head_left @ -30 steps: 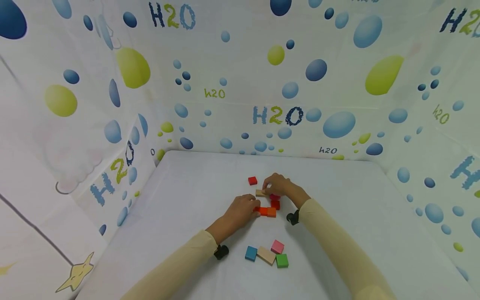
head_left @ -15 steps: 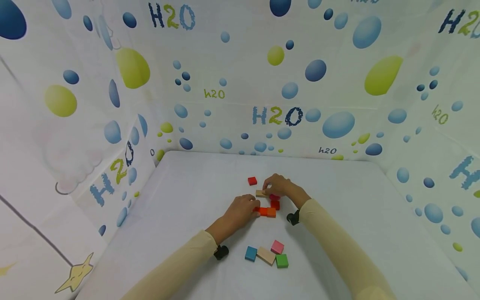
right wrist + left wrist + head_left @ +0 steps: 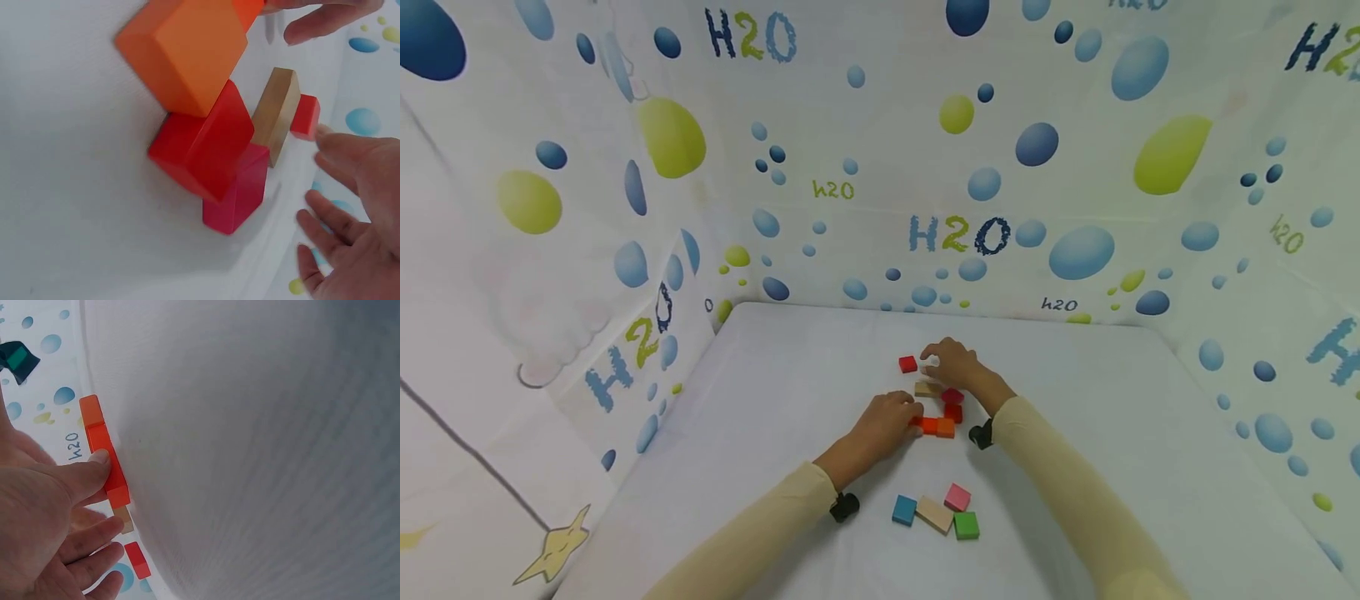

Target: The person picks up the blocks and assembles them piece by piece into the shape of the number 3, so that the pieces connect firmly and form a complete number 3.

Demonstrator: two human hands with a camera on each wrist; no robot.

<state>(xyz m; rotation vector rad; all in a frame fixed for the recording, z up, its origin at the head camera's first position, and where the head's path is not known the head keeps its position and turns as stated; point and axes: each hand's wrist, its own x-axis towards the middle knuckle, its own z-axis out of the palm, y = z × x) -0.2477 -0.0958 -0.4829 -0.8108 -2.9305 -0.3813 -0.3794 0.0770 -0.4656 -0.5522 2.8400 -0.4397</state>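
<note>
Near the middle of the white table my left hand [image 3: 883, 423] pinches a red-orange block [image 3: 116, 472], thumb against its side in the left wrist view. An orange block [image 3: 945, 428] adjoins it at the right end. Behind that lie a red block [image 3: 212, 147] and a crimson block [image 3: 240, 194], followed by a plain wooden block [image 3: 928, 389]; together they form a bent row. My right hand [image 3: 953, 364] is held above the table behind the wooden block, fingers apart and holding nothing. Just left of its fingertips lies a separate red block [image 3: 907, 364].
Closer to me lie a blue block [image 3: 904, 510], another wooden block [image 3: 935, 515], a pink block [image 3: 957, 497] and a green block [image 3: 966, 526]. A patterned sheet [image 3: 865, 200] rises behind the table and along both sides.
My right hand has let go of the wooden block and moved back toward the far red block. My left hand stays on the red-orange block.
</note>
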